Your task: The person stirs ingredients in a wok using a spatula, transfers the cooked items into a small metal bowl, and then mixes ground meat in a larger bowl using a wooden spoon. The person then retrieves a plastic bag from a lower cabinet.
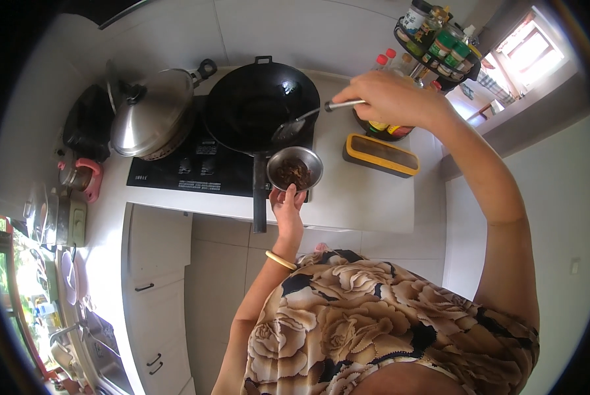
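My left hand [289, 211] holds a small stainless-steel bowl [316, 162] by its near side, with the thumb over the rim. Dark brown food pieces [293, 174] lie in the bowl, which is just past the near right edge of a black wok [240, 106]. My right hand [386, 96] grips the metal handle of a cooking spatula [290, 130]. Its blade is inside the wok at the right, close above the bowl. The wok rests on a black cooktop [196, 173], and its long handle [259, 202] sticks out past the counter's front edge, left of the bowl.
Left of the wok stands a lidded steel pan [154, 111]. A yellow-rimmed grey box [381, 155] lies on the counter [374, 197] at right. Behind my right hand are bottles and a tiered spice rack [438, 49]. A pink-handled glass pot [80, 177] is far left.
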`<state>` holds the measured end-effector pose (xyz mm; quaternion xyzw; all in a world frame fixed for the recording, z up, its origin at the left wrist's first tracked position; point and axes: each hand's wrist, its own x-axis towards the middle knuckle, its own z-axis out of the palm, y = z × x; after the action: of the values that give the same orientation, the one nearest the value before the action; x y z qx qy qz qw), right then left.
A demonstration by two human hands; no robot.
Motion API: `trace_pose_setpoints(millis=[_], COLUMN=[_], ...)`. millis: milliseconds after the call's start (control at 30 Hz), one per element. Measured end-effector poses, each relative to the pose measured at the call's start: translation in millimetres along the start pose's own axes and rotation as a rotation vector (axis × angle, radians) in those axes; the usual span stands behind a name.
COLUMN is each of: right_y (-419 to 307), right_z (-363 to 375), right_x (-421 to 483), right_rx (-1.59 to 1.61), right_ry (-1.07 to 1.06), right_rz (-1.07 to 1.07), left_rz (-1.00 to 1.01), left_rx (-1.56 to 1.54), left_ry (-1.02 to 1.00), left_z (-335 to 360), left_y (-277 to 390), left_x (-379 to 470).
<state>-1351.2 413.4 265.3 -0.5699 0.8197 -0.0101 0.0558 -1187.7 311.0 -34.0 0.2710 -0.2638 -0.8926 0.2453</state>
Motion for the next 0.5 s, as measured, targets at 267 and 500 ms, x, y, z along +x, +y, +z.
trace_pose_setpoints(millis=[267, 500], right_y=[20.4, 27.1], right_z=[69.9, 100.1], right_x=[80.1, 117.3], right_rx=[-0.144, -0.227], right_ry=[0.139, 0.103], right_rz=[-0.008, -0.063], left_rz=[0.004, 0.007], left_rx=[-0.018, 0.008], left_ry=[0.012, 0.044], left_z=[-12.4, -16.8], left_y=[-4.8, 0.0], left_x=[-4.0, -6.0])
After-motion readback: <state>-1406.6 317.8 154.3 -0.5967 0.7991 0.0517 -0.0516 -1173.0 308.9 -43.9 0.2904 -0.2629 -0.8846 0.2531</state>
